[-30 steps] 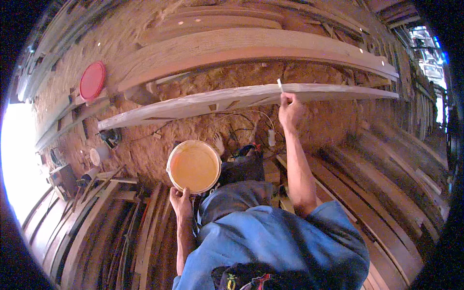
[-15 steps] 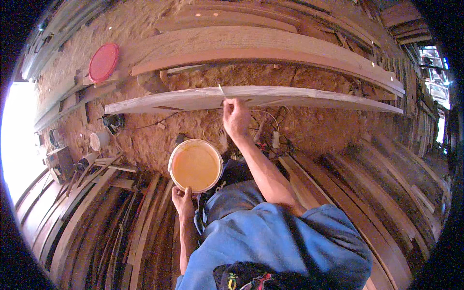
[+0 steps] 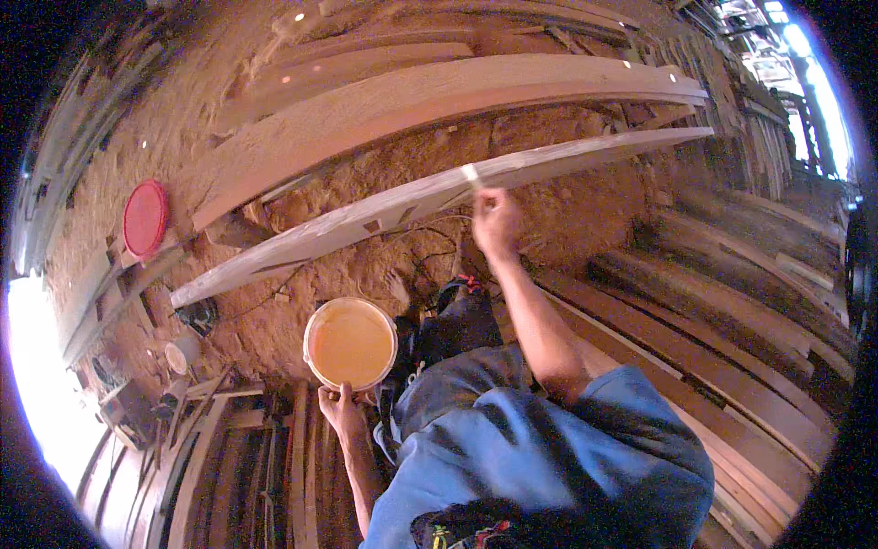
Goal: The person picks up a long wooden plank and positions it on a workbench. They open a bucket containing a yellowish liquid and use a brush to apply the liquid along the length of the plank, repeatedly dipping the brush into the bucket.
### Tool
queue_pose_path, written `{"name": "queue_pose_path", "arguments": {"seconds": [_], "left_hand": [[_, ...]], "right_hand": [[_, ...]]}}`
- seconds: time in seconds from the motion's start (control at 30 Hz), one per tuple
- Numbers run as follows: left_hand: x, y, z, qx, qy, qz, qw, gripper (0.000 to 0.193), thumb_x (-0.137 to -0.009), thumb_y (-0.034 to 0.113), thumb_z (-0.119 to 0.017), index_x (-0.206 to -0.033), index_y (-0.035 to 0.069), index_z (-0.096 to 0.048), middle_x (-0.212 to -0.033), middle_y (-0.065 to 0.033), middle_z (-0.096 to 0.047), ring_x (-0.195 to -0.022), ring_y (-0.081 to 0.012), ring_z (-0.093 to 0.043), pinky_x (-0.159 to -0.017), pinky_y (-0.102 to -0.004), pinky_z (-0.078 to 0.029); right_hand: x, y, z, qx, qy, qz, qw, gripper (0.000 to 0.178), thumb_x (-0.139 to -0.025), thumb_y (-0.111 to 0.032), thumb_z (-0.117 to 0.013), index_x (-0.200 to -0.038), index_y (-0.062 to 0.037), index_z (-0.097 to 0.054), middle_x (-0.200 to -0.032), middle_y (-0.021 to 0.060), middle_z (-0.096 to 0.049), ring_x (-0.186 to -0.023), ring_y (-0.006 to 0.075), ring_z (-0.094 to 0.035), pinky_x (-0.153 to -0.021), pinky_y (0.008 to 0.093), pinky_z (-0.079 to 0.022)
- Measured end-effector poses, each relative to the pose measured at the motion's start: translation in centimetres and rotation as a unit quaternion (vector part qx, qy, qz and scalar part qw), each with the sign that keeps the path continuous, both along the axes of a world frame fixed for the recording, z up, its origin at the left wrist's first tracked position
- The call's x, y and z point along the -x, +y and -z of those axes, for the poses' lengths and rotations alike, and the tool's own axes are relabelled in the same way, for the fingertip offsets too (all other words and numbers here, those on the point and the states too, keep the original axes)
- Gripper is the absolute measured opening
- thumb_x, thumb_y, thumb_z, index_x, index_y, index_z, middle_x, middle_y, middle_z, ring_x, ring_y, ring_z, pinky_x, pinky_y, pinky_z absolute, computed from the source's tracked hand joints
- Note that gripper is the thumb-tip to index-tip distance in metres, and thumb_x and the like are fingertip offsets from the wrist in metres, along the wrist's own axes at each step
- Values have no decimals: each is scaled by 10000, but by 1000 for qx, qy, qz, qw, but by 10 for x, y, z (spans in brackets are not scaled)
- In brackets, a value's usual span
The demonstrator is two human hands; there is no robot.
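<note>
My left hand is closed on the near rim of a round white bucket, thumb over the edge. Inside the bucket lies a smooth orange-yellow liquid. My right hand is raised, fingers closed around a small paintbrush with a pale tip. The brush tip is blurred and meets the upper edge of a long whitish board in the view; whether it touches cannot be made out. This board slants from lower left to upper right ahead of me.
Beyond the board lies a wide wooden plank. A red round lid rests at the left on timber. Stacked planks fill the right side. A small white pail and cables lie on the reddish dirt floor.
The view has turned, so the board now slants up to the right. My right hand with the paintbrush has moved rightward along the board. My left hand still holds the bucket.
</note>
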State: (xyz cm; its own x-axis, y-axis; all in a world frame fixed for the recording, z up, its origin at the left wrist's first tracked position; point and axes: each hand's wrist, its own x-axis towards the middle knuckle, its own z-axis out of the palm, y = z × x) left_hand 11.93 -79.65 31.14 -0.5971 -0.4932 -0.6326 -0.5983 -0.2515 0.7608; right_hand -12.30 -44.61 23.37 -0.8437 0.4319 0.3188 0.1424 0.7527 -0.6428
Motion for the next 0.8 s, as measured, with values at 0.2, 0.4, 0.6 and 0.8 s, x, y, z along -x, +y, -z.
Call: {"name": "queue_pose_path", "arguments": {"seconds": [0.2, 0.4, 0.6, 0.8], "left_hand": [[22, 18, -16, 49, -7, 121, 991, 131, -894, 23, -635, -936, 17, -510, -889, -75, -602, -783, -130, -546, -688, -279, -458], [46, 59, -54, 26, -14, 165, 986, 207, -881, 41, -674, -1029, -3, -536, -984, -86, -613, -849, -167, -576, -755, -331, -490], [44, 79, -101, 6, 6, 217, 976, 200, -862, 25, -664, -1032, 9, -559, -946, -71, -614, -848, -154, -560, -742, -322, -474], [57, 117, -142, 3, 41, 300, 953, 281, -861, 9, -644, -1130, -7, -565, -998, -92, -640, -850, -154, -582, -706, -312, -483]], "right_hand": [[-1, 79, -26, -55, -18, 48, 997, 74, -852, -111, -701, -906, -81, -661, -787, 126, -676, -745, 316, -654, -700, 429, -502], [-35, 26, -67, 37, -46, -101, 993, 78, -883, -116, -682, -906, -88, -612, -796, 145, -671, -728, 360, -669, -633, 459, -515], [-27, 140, -138, 42, -55, 89, 994, 95, -822, -97, -725, -875, -104, -646, -834, 104, -687, -792, 312, -664, -722, 432, -506], [-10, 265, -203, -78, 37, 181, 980, 80, -846, -105, -706, -882, -85, -639, -811, 135, -665, -735, 334, -636, -674, 441, -493]]}}
